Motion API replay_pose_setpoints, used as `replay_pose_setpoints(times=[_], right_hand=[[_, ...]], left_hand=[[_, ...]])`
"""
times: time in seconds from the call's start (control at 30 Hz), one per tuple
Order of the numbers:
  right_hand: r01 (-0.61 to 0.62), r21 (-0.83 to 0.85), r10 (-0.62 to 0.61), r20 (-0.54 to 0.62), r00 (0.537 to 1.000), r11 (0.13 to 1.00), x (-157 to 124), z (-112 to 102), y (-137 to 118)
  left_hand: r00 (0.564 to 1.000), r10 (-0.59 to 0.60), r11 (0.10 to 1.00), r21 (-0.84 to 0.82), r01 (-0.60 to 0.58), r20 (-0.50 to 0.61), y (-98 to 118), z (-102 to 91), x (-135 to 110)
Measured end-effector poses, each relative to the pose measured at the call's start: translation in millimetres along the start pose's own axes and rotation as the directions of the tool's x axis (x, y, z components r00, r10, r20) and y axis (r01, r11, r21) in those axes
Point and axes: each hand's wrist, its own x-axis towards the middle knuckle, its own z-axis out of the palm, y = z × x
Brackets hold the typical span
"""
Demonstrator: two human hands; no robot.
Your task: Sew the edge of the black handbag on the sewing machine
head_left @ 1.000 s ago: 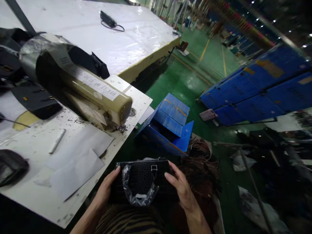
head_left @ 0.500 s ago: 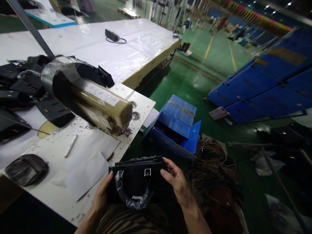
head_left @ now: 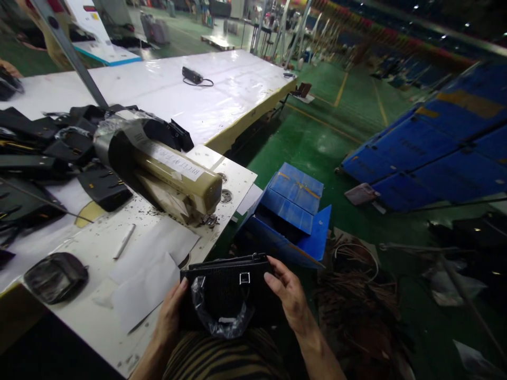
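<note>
A black handbag (head_left: 257, 301) with a textured front and silver handle fittings rests at my lap. Its handle (head_left: 225, 328), wrapped in clear plastic, hangs down over the front. My left hand (head_left: 171, 311) grips the bag's left end, thumb at the top corner. At the other end my right hand (head_left: 288, 295) holds the upper right corner, its thumb on the front and its fingers behind. Beside the bag on the left lie white paper sheets (head_left: 154, 290) on the white table (head_left: 95, 327).
A sewing machine (head_left: 178, 174) with a beige arm stands on the table. Several black bags (head_left: 103, 187) are piled left of it. A pen (head_left: 124, 241) and a dark round object (head_left: 56, 277) lie nearer. Blue boxes (head_left: 289, 216) stand on the floor, right.
The surroundings sit slightly lower and further right in view as the head has turned. Both hands keep hold of the handbag, which is almost unmoved. A person's hand shows at the far left.
</note>
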Motion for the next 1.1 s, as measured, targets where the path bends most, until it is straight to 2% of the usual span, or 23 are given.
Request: replay_pose_setpoints(times=[0.1, 0.27, 0.4, 0.53, 0.63, 0.73, 0.93, 1.1], right_hand=[[-0.001, 0.013, 0.002, -0.005, 1.0, 1.0, 15, 0, -2], [-0.058, 0.07, 0.056, 0.028, 0.998, 0.996, 53, -6, -10], [-0.098, 0.062, 0.092, 0.099, 0.991, 0.993, 99, -16, -17], [-0.139, 0.027, 0.133, 0.175, 0.976, 0.99, 158, -32, -20], [-0.165, -0.005, 0.163, 0.202, 0.966, 0.986, 202, -50, -21], [-0.203, -0.035, 0.205, 0.236, 0.95, 0.979, 240, -69, -25], [-0.246, -0.112, 0.27, 0.342, 0.9, 0.963, 299, -101, -36], [-0.226, -0.183, 0.284, 0.417, 0.863, 0.957, 330, -117, -43]], left_hand=[[0.999, 0.005, 1.0, 0.022, -0.006, 0.047, 6, 7.2, 2], [1.0, 0.015, 1.0, -0.02, -0.015, 0.005, 13, 27.8, 14], [0.998, 0.026, 0.998, -0.053, -0.029, -0.054, 15, 49.0, 34], [0.992, -0.011, 0.995, -0.102, -0.002, -0.125, 8, 72.9, 65], [0.975, -0.06, 0.99, -0.139, 0.031, -0.212, 2, 97.8, 84], [0.945, -0.081, 0.987, -0.16, 0.031, -0.317, -1, 129.7, 92], [0.903, -0.1, 0.981, -0.191, 0.021, -0.417, 1, 192.2, 86], [0.881, -0.045, 0.984, -0.173, -0.042, -0.471, -3, 224.4, 85]])
